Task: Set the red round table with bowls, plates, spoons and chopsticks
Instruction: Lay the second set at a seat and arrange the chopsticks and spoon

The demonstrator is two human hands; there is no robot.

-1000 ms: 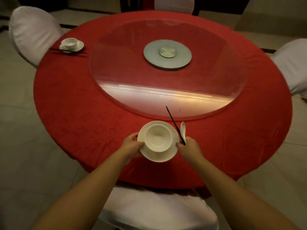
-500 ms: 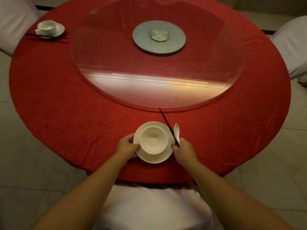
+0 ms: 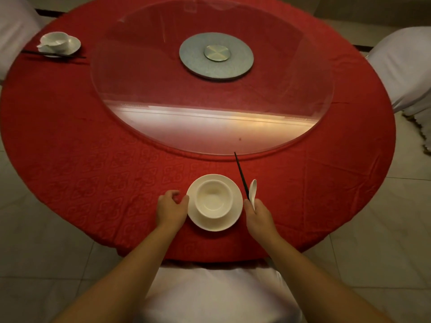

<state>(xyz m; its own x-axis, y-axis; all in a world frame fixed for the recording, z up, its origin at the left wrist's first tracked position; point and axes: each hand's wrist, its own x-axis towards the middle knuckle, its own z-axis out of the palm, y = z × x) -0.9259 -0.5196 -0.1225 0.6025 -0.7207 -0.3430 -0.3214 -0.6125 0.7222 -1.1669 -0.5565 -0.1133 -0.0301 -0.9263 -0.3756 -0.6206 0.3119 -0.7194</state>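
A white bowl (image 3: 213,198) sits on a white plate (image 3: 229,221) near the front edge of the red round table (image 3: 93,173). My left hand (image 3: 171,209) rests on the cloth beside the plate's left rim, thumb touching it, fingers curled. My right hand (image 3: 258,216) grips black chopsticks (image 3: 240,172) and a white spoon (image 3: 252,191) just right of the plate; the chopsticks point away toward the glass. At the far left lies another setting: bowl on plate (image 3: 59,43) with chopsticks (image 3: 53,54) in front.
A round glass turntable (image 3: 210,122) on a grey metal hub (image 3: 216,55) fills the table's middle. White-covered chairs stand below me (image 3: 217,294), at the far left (image 3: 14,31) and at the right (image 3: 403,66). Tiled floor surrounds the table.
The view has come closer and tilted down. My left hand has slipped off the plate's rim onto the cloth. My right hand still holds chopsticks and spoon beside the plate.
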